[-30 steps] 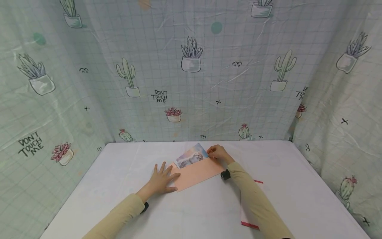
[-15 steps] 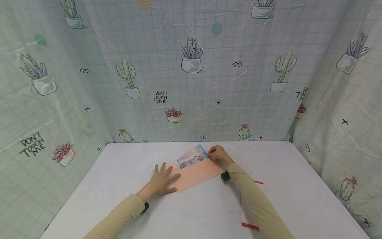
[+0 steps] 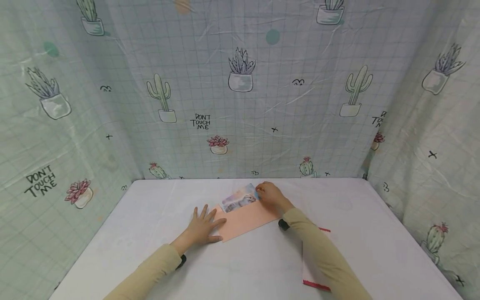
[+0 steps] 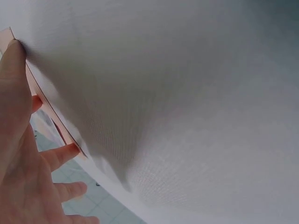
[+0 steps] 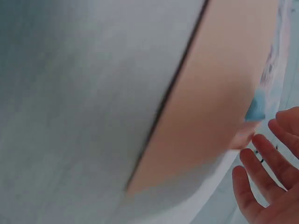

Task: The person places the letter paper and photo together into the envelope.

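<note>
A peach envelope (image 3: 245, 221) lies slanted on the white table. From its far side sticks out a card (image 3: 238, 201) with a pastel picture of what looks like a cat; its lower part is hidden by the envelope. My left hand (image 3: 201, 228) rests spread on the envelope's left end; the left wrist view shows the thumb (image 4: 14, 58) at the peach edge. By the card's upper right corner is my right hand (image 3: 271, 195). In the right wrist view its fingers (image 5: 261, 172) are spread and loosely bent, close to the card's blue corner (image 5: 256, 108); contact is unclear.
A pale flat item with red ends (image 3: 313, 275) lies at the right front, partly covered by my right forearm (image 3: 322, 254). Behind the table (image 3: 165, 208) hangs a cloth (image 3: 195, 158) printed with potted plants; it also closes both sides.
My right hand has shifted slightly left, from the envelope's far right edge to the card's upper right corner. The left hand stays put. Card and envelope look nearly unmoved.
</note>
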{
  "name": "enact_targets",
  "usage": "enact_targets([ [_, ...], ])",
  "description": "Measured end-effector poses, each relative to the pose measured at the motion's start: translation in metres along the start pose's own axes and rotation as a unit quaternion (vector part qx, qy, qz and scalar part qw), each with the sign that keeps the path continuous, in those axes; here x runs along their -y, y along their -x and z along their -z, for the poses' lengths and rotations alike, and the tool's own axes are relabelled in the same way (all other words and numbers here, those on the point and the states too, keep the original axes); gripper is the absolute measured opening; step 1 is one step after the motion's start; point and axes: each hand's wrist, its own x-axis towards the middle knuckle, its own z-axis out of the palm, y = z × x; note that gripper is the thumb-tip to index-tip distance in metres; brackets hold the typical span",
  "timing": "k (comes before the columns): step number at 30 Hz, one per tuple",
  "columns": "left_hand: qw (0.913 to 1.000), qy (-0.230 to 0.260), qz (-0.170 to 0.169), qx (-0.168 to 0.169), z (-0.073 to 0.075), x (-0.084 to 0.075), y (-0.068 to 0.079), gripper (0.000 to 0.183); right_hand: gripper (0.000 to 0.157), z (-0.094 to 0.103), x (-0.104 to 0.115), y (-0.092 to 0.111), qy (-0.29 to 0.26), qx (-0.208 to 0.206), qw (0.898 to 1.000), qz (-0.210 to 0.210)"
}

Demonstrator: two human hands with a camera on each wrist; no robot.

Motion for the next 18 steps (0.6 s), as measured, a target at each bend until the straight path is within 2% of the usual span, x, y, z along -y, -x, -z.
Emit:
enact_targets([
  [5, 1.0000, -0.006, -0.001, 0.001, -0.001, 0.000, 0.000, 0.063, 0.032, -0.005, 0.016, 0.002, 0.099, 0.003, 0.994, 0.037],
  [14, 0.9998, -0.008, 0.016, 0.001, 0.000, 0.000, 0.000, 0.079, 0.041, -0.011, 0.038, 0.001, 0.150, 0.028, 0.984, 0.089],
  [18, 0.9997, -0.010, 0.022, 0.010, 0.000, 0.001, -0.001, 0.082, 0.043, -0.018, 0.044, 0.000, 0.175, 0.041, 0.979, 0.093],
])
